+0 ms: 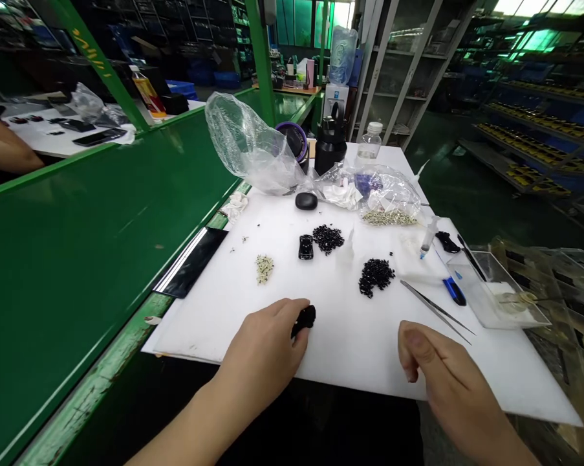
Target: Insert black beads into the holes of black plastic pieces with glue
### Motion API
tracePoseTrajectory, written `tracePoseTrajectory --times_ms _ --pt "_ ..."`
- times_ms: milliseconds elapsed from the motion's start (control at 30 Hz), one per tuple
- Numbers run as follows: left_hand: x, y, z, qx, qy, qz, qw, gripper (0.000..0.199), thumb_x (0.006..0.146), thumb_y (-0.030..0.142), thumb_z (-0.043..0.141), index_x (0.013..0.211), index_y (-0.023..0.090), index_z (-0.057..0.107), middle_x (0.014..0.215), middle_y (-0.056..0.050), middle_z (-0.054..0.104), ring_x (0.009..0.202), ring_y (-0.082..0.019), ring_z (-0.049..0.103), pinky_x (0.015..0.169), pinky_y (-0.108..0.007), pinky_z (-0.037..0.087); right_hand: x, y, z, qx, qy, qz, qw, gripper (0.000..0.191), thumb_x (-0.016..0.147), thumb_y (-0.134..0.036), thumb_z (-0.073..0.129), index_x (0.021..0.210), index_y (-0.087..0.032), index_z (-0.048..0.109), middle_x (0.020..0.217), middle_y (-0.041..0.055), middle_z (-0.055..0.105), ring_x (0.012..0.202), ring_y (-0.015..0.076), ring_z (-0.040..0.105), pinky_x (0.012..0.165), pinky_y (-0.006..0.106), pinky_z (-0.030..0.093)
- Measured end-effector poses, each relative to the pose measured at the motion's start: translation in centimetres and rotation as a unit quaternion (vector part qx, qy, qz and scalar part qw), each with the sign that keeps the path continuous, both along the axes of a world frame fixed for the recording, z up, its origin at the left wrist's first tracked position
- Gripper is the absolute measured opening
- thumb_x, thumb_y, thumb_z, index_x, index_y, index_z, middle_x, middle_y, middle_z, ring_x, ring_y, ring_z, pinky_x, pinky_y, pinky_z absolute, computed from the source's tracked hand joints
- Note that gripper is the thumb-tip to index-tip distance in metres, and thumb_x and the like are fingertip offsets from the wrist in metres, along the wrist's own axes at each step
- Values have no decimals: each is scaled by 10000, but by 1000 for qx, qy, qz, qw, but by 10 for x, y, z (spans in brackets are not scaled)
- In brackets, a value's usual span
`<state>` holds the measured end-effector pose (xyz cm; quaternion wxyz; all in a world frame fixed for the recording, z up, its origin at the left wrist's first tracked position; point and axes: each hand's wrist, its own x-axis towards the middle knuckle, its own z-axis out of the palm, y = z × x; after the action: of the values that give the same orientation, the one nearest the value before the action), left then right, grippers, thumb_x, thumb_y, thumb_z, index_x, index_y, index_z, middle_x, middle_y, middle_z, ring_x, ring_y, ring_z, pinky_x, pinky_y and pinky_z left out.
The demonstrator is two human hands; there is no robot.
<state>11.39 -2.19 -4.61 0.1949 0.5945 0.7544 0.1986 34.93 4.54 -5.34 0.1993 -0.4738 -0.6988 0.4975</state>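
My left hand (267, 343) is closed around a small black part (304, 318) just above the white board's near edge; fingers cover much of it. To the right, my right hand (437, 362) is curled into a loose fist, with nothing seen in it. Metal tweezers (432, 307) lie just beyond that fist. A small black car-shaped piece (306, 247) rests farther back, beside one pile of tiny black pieces (328, 239). Another black pile (376, 276) lies nearer the tweezers. Left of these is a small heap of pale pieces (264, 268).
A phone-like dark slab (192, 262) lies along the left edge. At the back are a clear plastic bag (253, 145), a black bottle (330, 145) and a bag of pale pieces (389, 210). A syringe (428, 239), blue-handled tool (454, 291) and clear tray (490, 317) lie right.
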Motion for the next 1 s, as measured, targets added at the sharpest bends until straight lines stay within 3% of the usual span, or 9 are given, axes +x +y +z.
tracePoseTrajectory --times_ms 67,167,267,400,500,600,833,1000 --pt "-10 0 -10 -4 37 -12 999 345 858 247 520 1191 238 610 1038 -35 671 906 -246 645 803 -408 510 -9 4 1 0 -45 44 998 355 993 -480 308 945 -223 549 743 2 500 708 147 512 661 276 439" --pt "-20 -3 -15 4 59 -34 998 367 866 274 528 1227 284 597 1080 -25 625 842 -218 634 741 -387 523 -30 9 7 41 -95 123 987 308 968 -395 413 1253 -285 450 977 16 566 835 151 568 750 295 484" --pt "-29 -6 -15 28 69 -60 995 412 874 282 533 1287 274 546 1166 -39 587 938 -218 612 805 -386 519 -55 17 17 100 -110 199 969 239 939 -320 468 1164 -282 537 1034 19 574 841 149 579 739 302 494" --pt "-52 -10 -11 81 60 -80 992 460 850 296 579 1304 259 521 1264 -28 574 1138 -217 542 992 -373 442 -88 29 19 190 -94 235 949 196 921 -270 498 1093 -275 590 1058 8 595 906 158 582 812 329 500" --pt "-78 -6 -7 88 52 -7 995 294 885 315 525 1151 233 615 1151 -27 631 1057 -202 580 949 -350 457 -107 31 4 269 -80 266 922 356 858 -267 601 1209 -233 554 1185 40 581 1082 210 535 958 387 462" --pt "-96 2 -5 33 91 67 993 183 872 326 532 945 223 664 979 -16 663 909 -213 609 806 -354 485 -117 29 -13 318 -65 283 903 442 815 -210 637 1245 -175 536 1178 58 601 1092 235 505 973 413 452" --pt "-87 18 -15 16 154 81 985 187 882 346 520 862 245 676 944 4 662 863 -203 620 697 -315 471 -114 31 -23 308 -3 285 908 385 810 -77 570 1182 -173 558 1060 26 647 1011 198 514 924 372 466" --pt "-83 22 -15 26 217 17 976 288 950 285 408 891 204 678 916 -47 646 802 -205 609 667 -324 439 -108 36 -21 276 12 292 916 397 788 -102 616 1175 -173 567 1103 40 634 1058 197 520 961 377 459"
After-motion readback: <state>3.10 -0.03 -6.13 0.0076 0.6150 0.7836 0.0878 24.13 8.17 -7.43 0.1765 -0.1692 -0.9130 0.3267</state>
